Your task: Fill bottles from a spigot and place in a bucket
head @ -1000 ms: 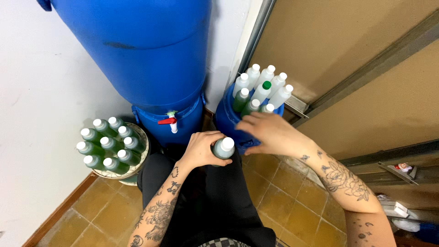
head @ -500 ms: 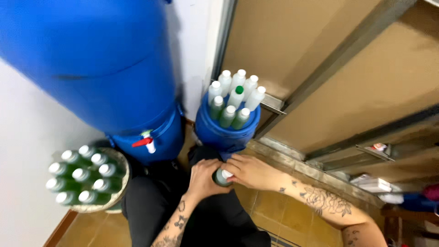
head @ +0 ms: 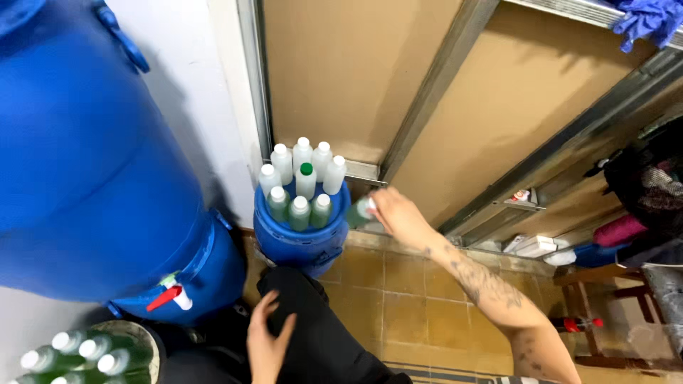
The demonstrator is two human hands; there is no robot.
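Just right of the frame's centre, the right hand (head: pixel 398 217) has its fingers closed around a green bottle (head: pixel 361 211), tilted beside the blue bucket (head: pixel 299 242) — already crowded with capped bottles (head: pixel 302 178). Pushed in carelessly, it could topple neighbours or slip to the floor. The left hand (head: pixel 267 345) rests open and empty on the lap, bottom centre.
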